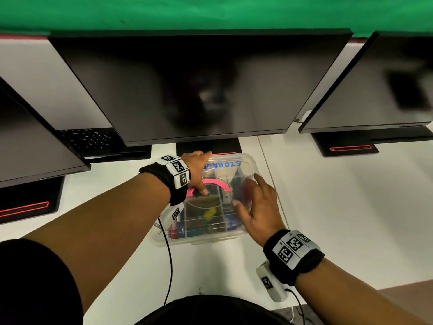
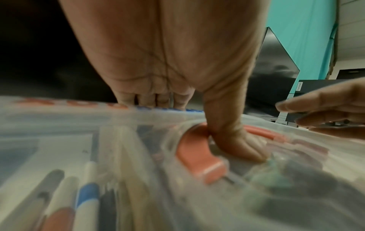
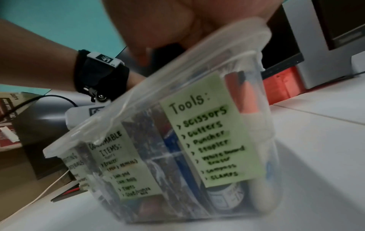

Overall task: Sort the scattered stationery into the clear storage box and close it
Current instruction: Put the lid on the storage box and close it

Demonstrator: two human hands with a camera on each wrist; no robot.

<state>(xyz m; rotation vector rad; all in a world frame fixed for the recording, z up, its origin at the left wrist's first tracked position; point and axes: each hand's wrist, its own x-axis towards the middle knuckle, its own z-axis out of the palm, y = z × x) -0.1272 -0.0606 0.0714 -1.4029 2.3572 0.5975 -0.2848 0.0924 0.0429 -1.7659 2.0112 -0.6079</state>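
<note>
The clear storage box (image 1: 234, 235) stands on the white desk under the middle monitor, with its lid (image 1: 243, 165) lying on top. Markers (image 2: 87, 195) and other stationery show through the plastic. My left hand (image 1: 201, 171) lies across the lid's left part; its fingers reach the far edge and the thumb (image 2: 237, 140) presses down inside the pink handle (image 1: 218, 182). My right hand (image 1: 254, 195) is spread flat over the lid's right part, fingers straight. Green labels, one reading "Tools" (image 3: 213, 132), are stuck on the box's front wall.
Three dark monitors hang low over the back of the desk; the middle one (image 1: 199, 90) ends just above the box. Black stands with red stripes (image 1: 349, 148) sit behind. A black cable (image 1: 169, 261) runs from my left wrist toward me.
</note>
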